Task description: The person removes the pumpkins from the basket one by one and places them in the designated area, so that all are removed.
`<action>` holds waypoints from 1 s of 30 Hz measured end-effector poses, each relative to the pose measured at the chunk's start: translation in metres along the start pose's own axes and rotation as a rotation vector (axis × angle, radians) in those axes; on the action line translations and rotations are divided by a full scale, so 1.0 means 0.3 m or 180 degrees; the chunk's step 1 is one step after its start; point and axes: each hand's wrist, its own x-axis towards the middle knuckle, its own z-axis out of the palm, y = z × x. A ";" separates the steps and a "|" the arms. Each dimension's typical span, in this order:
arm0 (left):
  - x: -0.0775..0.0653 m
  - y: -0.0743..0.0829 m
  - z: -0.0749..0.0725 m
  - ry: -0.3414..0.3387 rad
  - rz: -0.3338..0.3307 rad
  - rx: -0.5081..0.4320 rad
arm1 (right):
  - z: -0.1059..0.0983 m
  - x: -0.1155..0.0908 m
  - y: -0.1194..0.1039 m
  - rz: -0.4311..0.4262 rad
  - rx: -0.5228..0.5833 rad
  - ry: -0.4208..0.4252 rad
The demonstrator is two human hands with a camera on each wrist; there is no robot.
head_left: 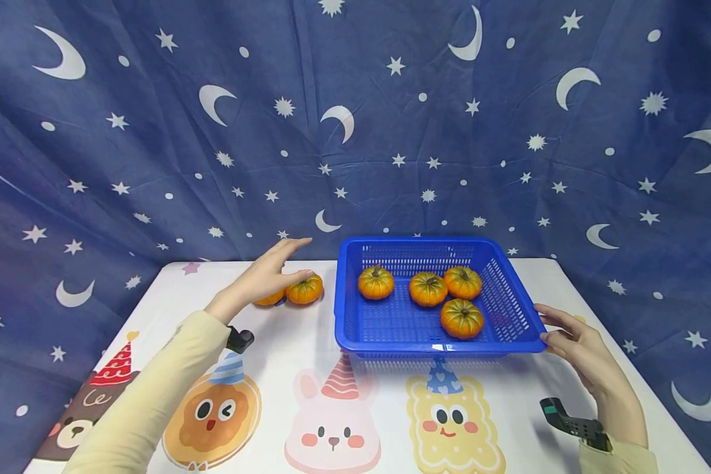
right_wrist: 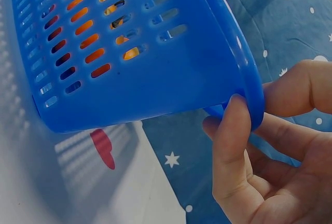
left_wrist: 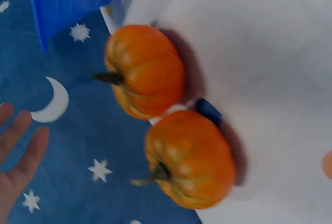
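A blue plastic basket (head_left: 385, 329) with slotted sides holds several small orange pumpkins (head_left: 375, 283). At its near right corner, my right hand (head_left: 583, 352) pinches the rim; thumb and fingers (right_wrist: 234, 146) wrap the rim's edge in the right wrist view. Left of the basket, two more pumpkins rest on the table, one (head_left: 304, 289) nearer the basket and the other (left_wrist: 191, 159) partly hidden by my left hand in the head view. My left hand (head_left: 266, 273) hovers over this pair, fingers extended and thumb apart, holding nothing.
The white tablecloth (head_left: 272, 408) bears printed cartoon animals and sweets in party hats. Behind the table hangs a dark blue curtain (head_left: 391, 164) with moons and stars, close to the basket's far side. A small dark blue object (left_wrist: 208, 111) lies by the two loose pumpkins.
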 end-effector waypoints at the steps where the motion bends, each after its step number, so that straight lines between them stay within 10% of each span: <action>1: 0.005 0.011 0.000 -0.0014 0.0024 0.0027 | 0.000 0.000 0.000 -0.0006 0.0004 -0.0006; 30: 0.211 0.341 0.084 -0.0302 0.0895 0.0322 | 0.008 0.003 -0.005 0.0087 -0.0132 0.0030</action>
